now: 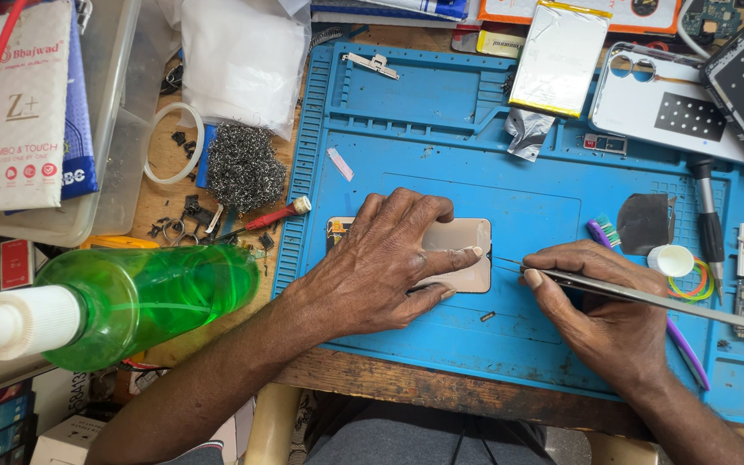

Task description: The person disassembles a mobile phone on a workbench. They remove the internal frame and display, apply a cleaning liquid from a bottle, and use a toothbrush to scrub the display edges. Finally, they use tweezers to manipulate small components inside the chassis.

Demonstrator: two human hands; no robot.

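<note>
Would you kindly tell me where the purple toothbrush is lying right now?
In the head view, the purple toothbrush lies on the right part of the blue repair mat; its bristled head shows just above the right hand, beside a small white cap.

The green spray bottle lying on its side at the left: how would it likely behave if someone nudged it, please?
The green spray bottle lies on its side and looks round, so it would probably roll. Its clear plastic wall suggests it is light and slightly squeezable. The smooth surface may be a little slippery, and its white nozzle overhangs, so it might pivot.
</note>
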